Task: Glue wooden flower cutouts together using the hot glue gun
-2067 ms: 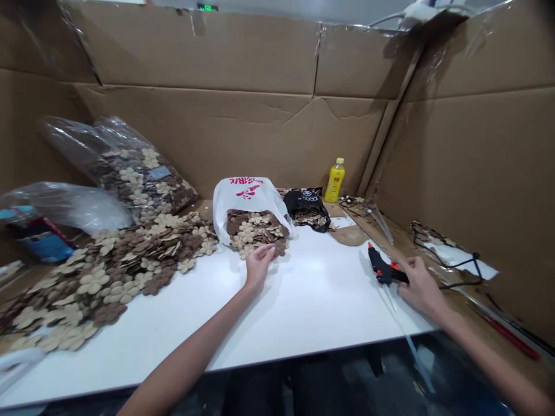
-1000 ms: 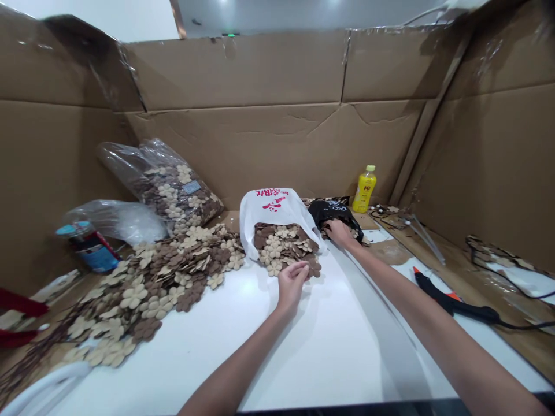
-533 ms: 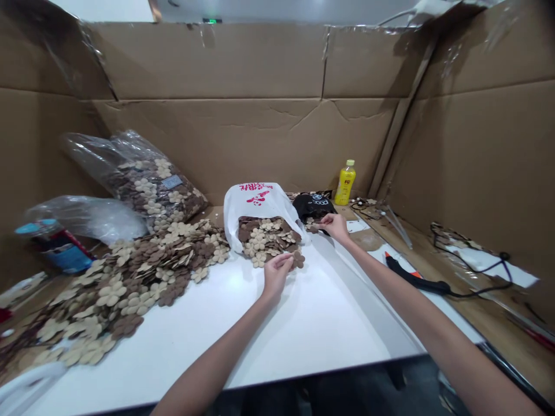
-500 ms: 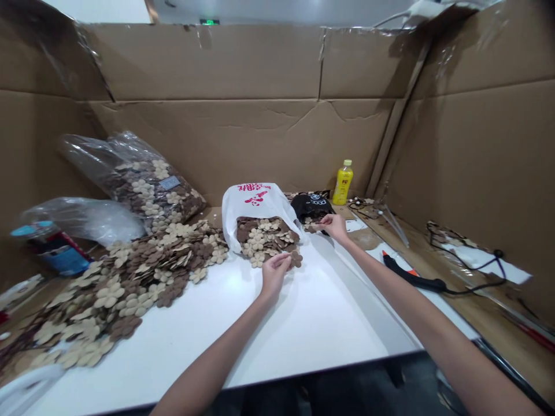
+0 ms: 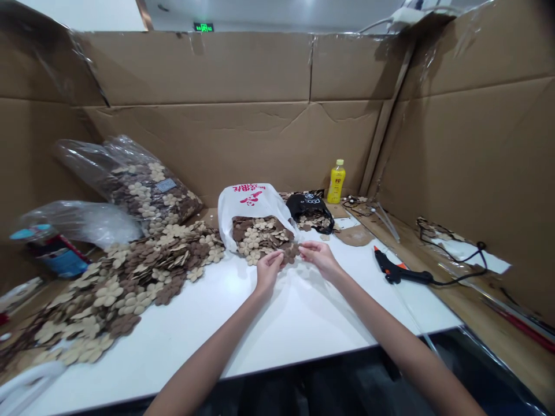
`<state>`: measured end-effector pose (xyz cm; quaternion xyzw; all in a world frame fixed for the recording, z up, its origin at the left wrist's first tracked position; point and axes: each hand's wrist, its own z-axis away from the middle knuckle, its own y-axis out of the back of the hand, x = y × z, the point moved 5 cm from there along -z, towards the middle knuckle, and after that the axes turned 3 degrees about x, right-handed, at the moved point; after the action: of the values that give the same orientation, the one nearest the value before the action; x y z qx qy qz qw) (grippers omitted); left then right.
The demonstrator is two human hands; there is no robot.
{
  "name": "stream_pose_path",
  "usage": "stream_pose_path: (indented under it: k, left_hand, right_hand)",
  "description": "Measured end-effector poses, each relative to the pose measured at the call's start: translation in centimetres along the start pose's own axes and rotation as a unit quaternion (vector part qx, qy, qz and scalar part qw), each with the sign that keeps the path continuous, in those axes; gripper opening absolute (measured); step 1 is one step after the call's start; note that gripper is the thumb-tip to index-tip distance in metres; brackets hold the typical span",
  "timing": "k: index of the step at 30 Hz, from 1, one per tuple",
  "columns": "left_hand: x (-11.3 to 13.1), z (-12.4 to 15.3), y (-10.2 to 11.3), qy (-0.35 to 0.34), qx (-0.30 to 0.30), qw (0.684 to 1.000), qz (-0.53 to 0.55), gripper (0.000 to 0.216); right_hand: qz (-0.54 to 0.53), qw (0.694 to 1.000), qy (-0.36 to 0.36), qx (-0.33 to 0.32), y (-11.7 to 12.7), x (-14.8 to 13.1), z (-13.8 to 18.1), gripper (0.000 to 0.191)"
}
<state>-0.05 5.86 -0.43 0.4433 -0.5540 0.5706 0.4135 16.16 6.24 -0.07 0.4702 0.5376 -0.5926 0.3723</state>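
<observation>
Dead centre of the shot there's a small clump of brown flower-shaped cutouts (image 5: pixel 289 253), sitting at the lip of a white plastic carrier bag (image 5: pixel 247 202) that's slumped open on its side with a heap of brown and tan flowers (image 5: pixel 260 238) in its mouth. The left hand (image 5: pixel 269 273) and right hand (image 5: pixel 318 257) are both right at that clump, and the right one has just come over from the black bag (image 5: pixel 309 207), so now they nearly meet. Can't really tell if either grip has hold of anything: the left is curled half closed, the right is loosely open with its fingers pointing in, and the fingertips get lost against the brown pieces.

Further out, a big loose spill covers the left side of the white table (image 5: pixel 312 329), with a clear plastic bag (image 5: pixel 150 193) of more flowers at upper left. A hot glue gun (image 5: pixel 392 271) lies off to the right, and a yellow bottle (image 5: pixel 336 182) stands at the back. Whatever's deep inside the black bag is hidden.
</observation>
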Motion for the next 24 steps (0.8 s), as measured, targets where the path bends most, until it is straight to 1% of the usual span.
stream_pose_path:
  k: [2, 5, 13, 17, 21, 24]
  left_hand:
    - [-0.1, 0.0, 0.1, -0.004, -0.003, 1.000, 0.005, 0.028]
    - [-0.2, -0.1, 0.1, -0.002, -0.004, 1.000, 0.015, 0.028]
    - [-0.7, -0.4, 0.0, 0.015, 0.000, 1.000, 0.027, 0.031]
    - [-0.7, -0.4, -0.1, 0.016, -0.002, 0.999, 0.031, 0.031]
    - [-0.7, -0.5, 0.1, 0.010, 0.009, 0.999, 0.032, 0.031]
    - [-0.7, -0.5, 0.2, 0.006, 0.016, 0.999, 0.027, 0.030]
  right_hand:
    - [-0.003, 1.000, 0.002, -0.007, -1.1, 0.3, 1.0, 0.034]
    - [0.004, 1.000, 0.018, -0.012, -1.8, 0.2, 1.5, 0.033]
    - [0.000, 1.000, 0.011, -0.006, -1.7, 0.0, 1.4, 0.034]
    - [-0.001, 1.000, 0.015, -0.019, -1.7, -0.1, 1.4, 0.033]
    - [-0.024, 0.999, -0.007, -0.044, -1.6, 0.2, 1.4, 0.033]
    - [-0.017, 0.998, -0.021, -0.060, -1.5, 0.3, 1.4, 0.031]
